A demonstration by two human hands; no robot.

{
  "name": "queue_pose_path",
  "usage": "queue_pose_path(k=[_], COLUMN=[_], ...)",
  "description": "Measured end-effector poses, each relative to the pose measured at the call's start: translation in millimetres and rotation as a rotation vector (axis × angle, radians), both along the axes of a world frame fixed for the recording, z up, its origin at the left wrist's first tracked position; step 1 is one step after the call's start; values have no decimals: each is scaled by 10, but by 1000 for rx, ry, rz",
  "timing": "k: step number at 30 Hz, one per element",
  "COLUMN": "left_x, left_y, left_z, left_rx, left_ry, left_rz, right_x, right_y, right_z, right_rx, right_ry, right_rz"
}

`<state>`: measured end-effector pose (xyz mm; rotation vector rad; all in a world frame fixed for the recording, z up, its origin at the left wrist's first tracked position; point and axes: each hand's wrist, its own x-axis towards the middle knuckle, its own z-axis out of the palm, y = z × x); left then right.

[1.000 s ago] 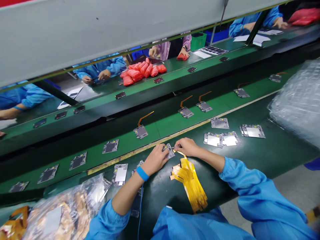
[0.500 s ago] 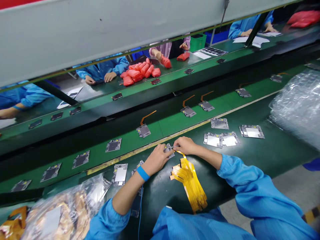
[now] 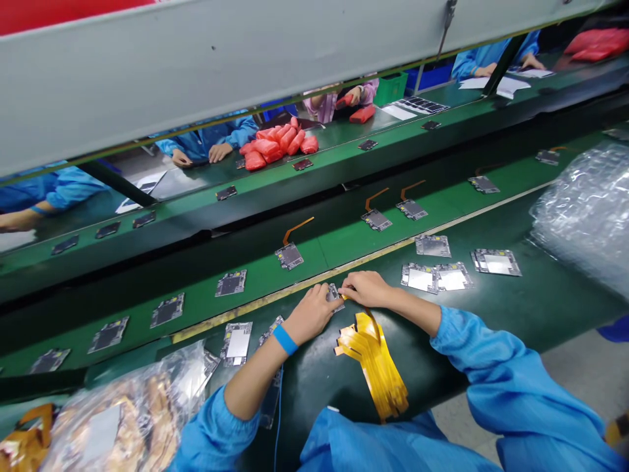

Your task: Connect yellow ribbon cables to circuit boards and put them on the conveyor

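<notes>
A small grey circuit board [image 3: 333,297] lies on the green bench in front of me. My left hand [image 3: 310,314], with a blue band at its wrist, closes its fingers on the board's near left side. At the board's right edge my right hand [image 3: 364,288] pinches the end of an orange flex cable [image 3: 344,297]; the fingertips partly hide it. Just below the hands is a fanned bundle of yellow flex cables [image 3: 378,373]. Several boards with white labels, such as one board [image 3: 238,343] on the left and another [image 3: 452,276] on the right, rest nearby.
Beyond a yellowish edge strip [image 3: 295,286], a green conveyor [image 3: 324,246] carries several boards, some with cables attached. Bagged parts [image 3: 132,413] lie at lower left, bubble wrap [image 3: 584,210] at right. Across the line, co-workers sit near red packets [image 3: 275,144] under a grey overhead panel [image 3: 221,78].
Boards on the near conveyor have shifted right, those on the far strip left. My right fingers have closed in at the board's edge. A co-worker has lifted a red packet.
</notes>
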<state>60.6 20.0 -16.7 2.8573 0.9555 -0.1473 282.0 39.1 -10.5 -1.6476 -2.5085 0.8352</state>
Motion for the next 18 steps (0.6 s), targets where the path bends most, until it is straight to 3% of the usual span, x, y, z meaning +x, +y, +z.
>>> queue_pose_path(k=[4,14,18], left_x=[5,-19,-18], left_y=[-7,-35,-12], left_z=[19,-2,-35], left_rx=[-11,17,-5], left_ry=[16,-24,-44], left_rz=[12,54,114], right_x=[-38,-50,7], right_y=[12,31,32], right_z=[-23,-59,-143], right_rx=[46,35,18], right_ry=[19,-44,104], right_rz=[80,108,50])
